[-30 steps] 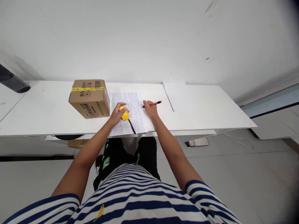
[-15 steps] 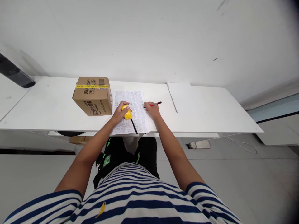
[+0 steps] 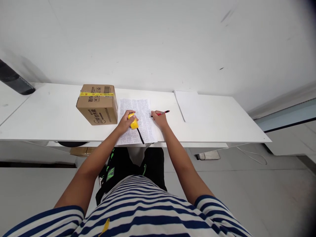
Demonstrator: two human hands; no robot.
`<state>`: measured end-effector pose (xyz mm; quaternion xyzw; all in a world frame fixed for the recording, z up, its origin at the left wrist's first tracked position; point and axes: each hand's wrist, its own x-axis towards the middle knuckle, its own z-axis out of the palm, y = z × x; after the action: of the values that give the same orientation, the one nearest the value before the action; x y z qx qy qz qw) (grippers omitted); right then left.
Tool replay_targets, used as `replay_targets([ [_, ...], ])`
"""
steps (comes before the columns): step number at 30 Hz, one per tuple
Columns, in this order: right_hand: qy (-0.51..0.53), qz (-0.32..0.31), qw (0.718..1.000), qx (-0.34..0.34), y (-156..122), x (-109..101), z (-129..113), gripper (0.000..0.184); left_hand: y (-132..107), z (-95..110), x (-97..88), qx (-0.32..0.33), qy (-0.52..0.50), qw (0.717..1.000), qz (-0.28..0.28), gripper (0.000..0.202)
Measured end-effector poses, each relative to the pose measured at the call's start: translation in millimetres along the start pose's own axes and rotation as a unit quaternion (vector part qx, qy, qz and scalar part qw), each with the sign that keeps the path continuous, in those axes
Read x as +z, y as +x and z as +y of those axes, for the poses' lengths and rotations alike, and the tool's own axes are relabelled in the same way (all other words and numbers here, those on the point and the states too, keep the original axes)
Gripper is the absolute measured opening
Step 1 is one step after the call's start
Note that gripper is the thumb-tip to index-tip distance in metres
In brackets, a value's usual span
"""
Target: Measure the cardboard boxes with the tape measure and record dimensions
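Note:
My left hand (image 3: 125, 123) is closed around a yellow tape measure (image 3: 133, 122) with a black wrist strap hanging toward the table's front edge. Under it lies a sheet of paper (image 3: 145, 128) covered in dense handwriting. My right hand (image 3: 160, 119) grips a red and black pen (image 3: 164, 113), its tip at the paper's right side. Whether the tip touches the sheet cannot be made out. Left of the paper stands a taped cardboard box (image 3: 102, 113) with dark printing on it.
A stack of white paper (image 3: 190, 107) lies on the white table (image 3: 222, 128) to the right. A dark cylinder (image 3: 14, 79) juts in at the far left. The wall (image 3: 158, 42) rises behind the table. Below, a white cable (image 3: 251, 155) lies on the floor.
The whole view has shifted slightly, so everything sits a little lower and further left. Both hands keep their hold on the tape measure and the pen.

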<state>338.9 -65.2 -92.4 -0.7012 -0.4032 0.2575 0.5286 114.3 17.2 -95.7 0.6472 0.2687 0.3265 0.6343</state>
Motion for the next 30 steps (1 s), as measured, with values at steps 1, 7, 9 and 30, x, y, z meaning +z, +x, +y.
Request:
replay_targets([
  [1, 0.000, 0.002, 1.000, 0.000, 0.1, -0.1, 0.0, 0.034, 0.3, -0.6, -0.1, -0.001, 0.000, 1.000, 0.000, 0.065],
  [7, -0.001, 0.015, 1.000, 0.002, 1.5, 0.1, 2.3, 0.031, 0.9, -0.8, -0.2, 0.000, -0.008, 1.000, -0.001, 0.065],
  [9, 0.000, 0.019, 1.000, 0.001, 1.8, 0.0, 3.6, 0.031, 0.5, 0.7, 0.2, 0.000, -0.008, 1.000, 0.000, 0.064],
  [30, -0.007, 0.013, 1.000, -0.004, 4.3, -1.8, 9.7, 0.034, 1.3, 4.2, 1.4, -0.009, -0.022, 1.000, 0.014, 0.054],
])
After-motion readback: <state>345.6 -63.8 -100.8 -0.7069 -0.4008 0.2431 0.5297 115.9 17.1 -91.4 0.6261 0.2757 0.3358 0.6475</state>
